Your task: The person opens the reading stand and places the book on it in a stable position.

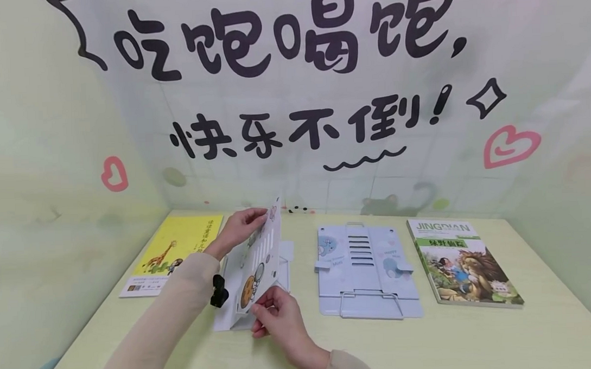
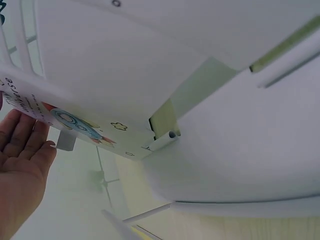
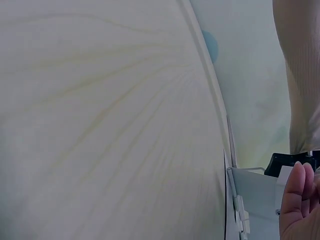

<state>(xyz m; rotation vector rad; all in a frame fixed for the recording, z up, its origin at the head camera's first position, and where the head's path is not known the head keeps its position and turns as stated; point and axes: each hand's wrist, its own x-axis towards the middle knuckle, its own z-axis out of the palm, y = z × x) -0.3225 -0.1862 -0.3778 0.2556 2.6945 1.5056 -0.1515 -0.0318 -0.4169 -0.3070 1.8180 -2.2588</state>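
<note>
A white book stand (image 1: 261, 261) with slots and cartoon prints stands at the middle left of the table, its panel raised steeply above its flat base (image 1: 223, 320). My left hand (image 1: 239, 227) holds the panel near its upper edge. In the left wrist view, the fingers of the left hand (image 2: 22, 160) lie along the panel's printed edge, beside a small grey tab (image 2: 66, 140). Lower down, my right hand (image 1: 284, 321) pinches the panel's near bottom corner. The right wrist view catches only part of the right hand (image 3: 298, 205), close to the stand's white parts.
Right of the raised stand, a second pale blue book stand (image 1: 384, 279) lies folded flat. Farther right is a book with a lion cover (image 1: 474, 270). A yellow book (image 1: 166, 254) lies at the left, partly behind my left arm. A printed wall backs the table (image 1: 379, 347).
</note>
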